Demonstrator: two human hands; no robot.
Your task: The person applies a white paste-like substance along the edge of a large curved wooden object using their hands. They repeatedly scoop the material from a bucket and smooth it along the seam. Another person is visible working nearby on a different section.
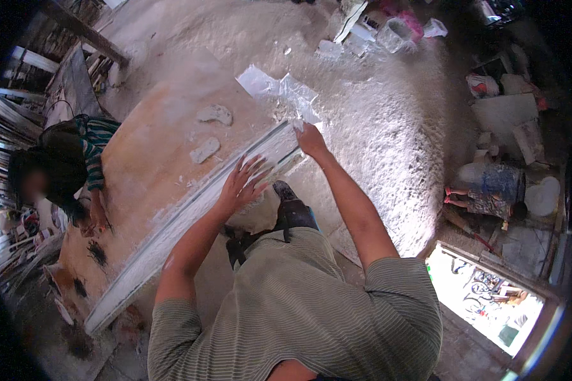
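Observation:
A long, narrow strip [190,209], white and plaster-smeared with dark greenish edges, runs diagonally along the near edge of a tan board. My left hand [240,185] lies on its upper half, fingers spread and palm down. At the strip's far right end, my right hand [310,140] is closed, its fingers bent around the corner; a whitish patch shows at the fingertips. Two white, irregular lumps [215,114] [205,150] rest on the board, beyond my left hand.
The tan board [152,152] carries dark fibre tufts [96,253] near another person's hand [98,213] at the left. Clear plastic sheets [279,86] lie on the dusty floor past the strip. Boxes and a blue drum [489,181] stand right, near a bright doorway [489,298].

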